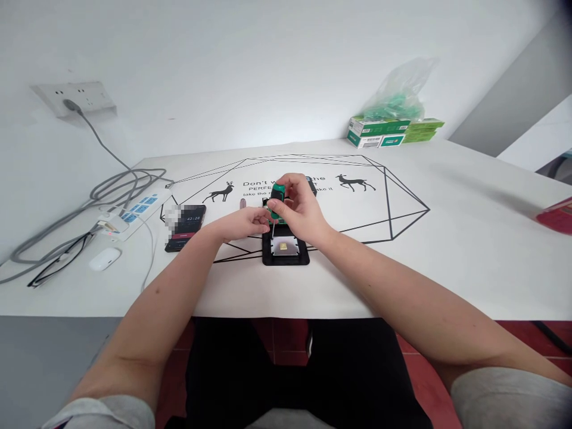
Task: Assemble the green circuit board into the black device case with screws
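Note:
My right hand (299, 199) grips a screwdriver (277, 193) with a green and black handle, its thin shaft pointing down. Under the shaft lies an open black rectangular device case (286, 260) holding a silvery plate (292, 244) with a small yellowish square on it. A green circuit board shows partly at the case's far end, mostly hidden by my hands. My left hand (248, 224) is at the case's left side, fingers curled together close to the screwdriver shaft. What they pinch, if anything, is too small to make out.
Left of my hands lies a phone (190, 223). Further left are a power strip (145, 205), coiled grey cable (100, 190), glasses (58, 268) and a white earbud case (105, 259). Green and white boxes (379, 132) with a plastic bag (400, 89) stand at the back right; a red object (556, 215) is at the right edge.

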`<control>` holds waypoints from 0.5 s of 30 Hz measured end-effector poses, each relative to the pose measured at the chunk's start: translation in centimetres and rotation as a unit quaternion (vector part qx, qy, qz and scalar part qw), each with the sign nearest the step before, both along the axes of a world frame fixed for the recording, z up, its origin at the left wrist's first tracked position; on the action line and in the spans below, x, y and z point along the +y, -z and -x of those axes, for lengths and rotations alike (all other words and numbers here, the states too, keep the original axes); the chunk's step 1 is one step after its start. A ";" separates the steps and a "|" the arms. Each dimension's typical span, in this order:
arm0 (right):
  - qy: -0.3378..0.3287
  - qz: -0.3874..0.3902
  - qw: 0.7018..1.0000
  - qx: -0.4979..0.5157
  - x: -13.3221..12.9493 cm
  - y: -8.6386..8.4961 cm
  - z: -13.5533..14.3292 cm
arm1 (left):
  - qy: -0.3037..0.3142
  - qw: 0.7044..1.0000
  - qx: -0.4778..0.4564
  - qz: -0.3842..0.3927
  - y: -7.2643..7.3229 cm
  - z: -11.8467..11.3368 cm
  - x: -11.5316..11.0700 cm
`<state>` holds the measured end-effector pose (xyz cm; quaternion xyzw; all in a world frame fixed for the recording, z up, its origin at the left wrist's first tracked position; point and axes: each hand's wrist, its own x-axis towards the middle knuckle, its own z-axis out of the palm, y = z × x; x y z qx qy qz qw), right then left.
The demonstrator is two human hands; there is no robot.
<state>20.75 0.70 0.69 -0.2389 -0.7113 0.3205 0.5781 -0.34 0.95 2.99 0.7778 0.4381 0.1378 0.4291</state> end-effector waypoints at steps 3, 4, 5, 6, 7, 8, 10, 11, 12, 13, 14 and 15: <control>0.016 0.014 1.000 0.002 0.5 0.3 -0.3 | 0.011 1.000 -0.020 0.016 0.1 0.1 0.1; 0.031 0.009 0.999 0.011 0.8 0.3 -0.5 | 0.012 0.999 -0.029 0.021 0.2 0.1 0.1; 0.050 -0.002 0.998 0.025 1.1 0.3 -0.7 | 0.010 0.999 -0.037 0.025 0.2 0.1 0.2; 0.069 -0.018 0.997 0.041 1.4 0.2 -0.9 | 0.008 0.999 -0.046 0.029 0.2 0.1 0.2; 0.086 -0.036 0.994 0.058 1.7 0.2 -1.1 | 0.007 0.998 -0.053 0.034 0.2 0.1 0.2; 0.099 -0.052 0.991 0.071 1.9 0.1 -1.2 | 0.007 0.997 -0.060 0.039 0.1 0.1 0.2; 0.113 -0.070 0.987 0.087 2.3 -0.1 -1.4 | 0.013 0.996 -0.071 0.051 0.0 0.1 0.2; 0.116 -0.072 0.986 0.092 2.3 -0.1 -1.4 | 0.018 0.996 -0.074 0.056 0.0 0.1 0.2; 0.115 -0.072 0.986 0.095 2.4 -0.2 -1.4 | 0.023 0.995 -0.074 0.060 -0.1 0.1 0.1; 0.113 -0.071 0.986 0.097 2.4 -0.1 -1.4 | 0.028 0.995 -0.073 0.064 -0.2 0.1 0.1; 0.111 -0.070 0.986 0.099 2.4 -0.1 -1.4 | 0.032 0.995 -0.070 0.066 -0.3 0.1 0.1; 0.108 -0.072 0.986 0.100 2.4 -0.1 -1.4 | 0.036 0.995 -0.067 0.067 -0.3 0.1 0.0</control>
